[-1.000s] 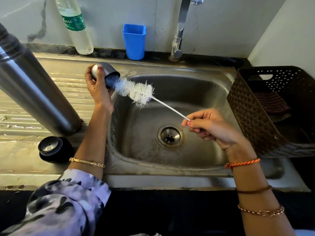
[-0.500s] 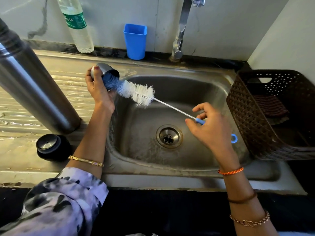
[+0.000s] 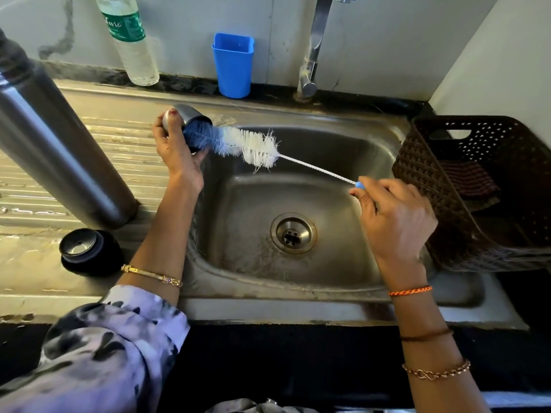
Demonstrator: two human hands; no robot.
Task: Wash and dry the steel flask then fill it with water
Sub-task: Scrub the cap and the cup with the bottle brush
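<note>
Steel cup (image 3: 186, 120) holds bottle brush (image 3: 238, 143); brown basket (image 3: 447, 186) holds cloth (image 3: 468, 181).

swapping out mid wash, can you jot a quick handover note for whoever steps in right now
Left hand grips the small steel cup cap at the basin's left edge, its mouth turned toward the basin.
Right hand pinches the blue handle end of the bottle brush; the blue bristle tip is inside the cap.
Steel flask stands on the drainboard, its black stopper in front of it.
Tap shows no water running.
Done: cap scrubbing is under way.
Left: whether the flask body is washed cannot be told; rinsing, drying and filling remain.
</note>
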